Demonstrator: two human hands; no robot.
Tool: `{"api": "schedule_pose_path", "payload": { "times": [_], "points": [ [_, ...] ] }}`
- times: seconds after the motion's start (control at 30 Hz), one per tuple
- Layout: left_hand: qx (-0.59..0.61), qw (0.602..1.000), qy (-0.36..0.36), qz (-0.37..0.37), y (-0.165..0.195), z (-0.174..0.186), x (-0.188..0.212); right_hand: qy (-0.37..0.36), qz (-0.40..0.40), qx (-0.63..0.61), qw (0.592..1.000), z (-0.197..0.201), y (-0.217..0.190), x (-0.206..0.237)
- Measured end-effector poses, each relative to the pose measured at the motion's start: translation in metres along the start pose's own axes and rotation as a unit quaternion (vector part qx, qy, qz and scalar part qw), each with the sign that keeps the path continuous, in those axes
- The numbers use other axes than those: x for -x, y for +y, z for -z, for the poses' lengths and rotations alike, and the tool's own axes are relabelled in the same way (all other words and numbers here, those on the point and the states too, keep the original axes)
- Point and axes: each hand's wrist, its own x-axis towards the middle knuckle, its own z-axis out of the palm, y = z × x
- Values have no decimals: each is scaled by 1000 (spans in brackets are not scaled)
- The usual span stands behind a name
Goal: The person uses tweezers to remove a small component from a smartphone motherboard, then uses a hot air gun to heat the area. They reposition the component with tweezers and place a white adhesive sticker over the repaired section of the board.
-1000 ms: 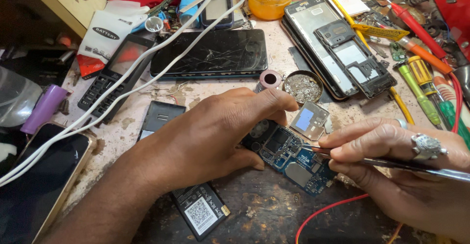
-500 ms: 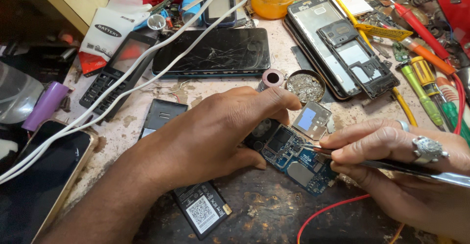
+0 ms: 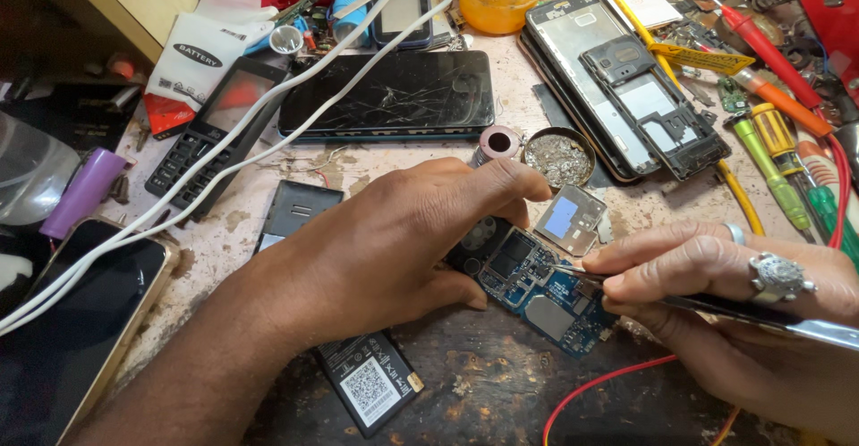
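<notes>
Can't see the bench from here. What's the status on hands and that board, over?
Left hand pinning the blue circuit board to the bench. Right hand holding tweezers, tips on the board. Metal shield and solder tin close behind, not blocking.

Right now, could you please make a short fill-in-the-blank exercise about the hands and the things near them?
1. The left hand holds down a blue ____ board.
2. The right hand holds ____ whose tips touch the board.
3. The black phone behind the hands has a ____ screen.
4. A ____ wire lies below the right hand.

Missing words: circuit; tweezers; cracked; red
</notes>
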Motion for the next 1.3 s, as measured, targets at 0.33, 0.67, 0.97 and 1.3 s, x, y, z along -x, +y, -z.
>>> {"api": "schedule_pose_path", "payload": {
  "times": [0.33,0.67,0.97,1.3],
  "points": [
    [1,1000,-1,1,1,1,0,-7,-1,-11,1000,1,0,1],
    [-1,1000,3,1,0,-1,1,-18,-9,-5,1000,1,1,1],
    [-6,1000,3,-5,-1,-1,1,16,1,-13,1000,-5,-2,-1],
    [-3,1000,-2,5,-1,-1,1,22,-4,8,1000,-5,0,-2]
  ]
}}
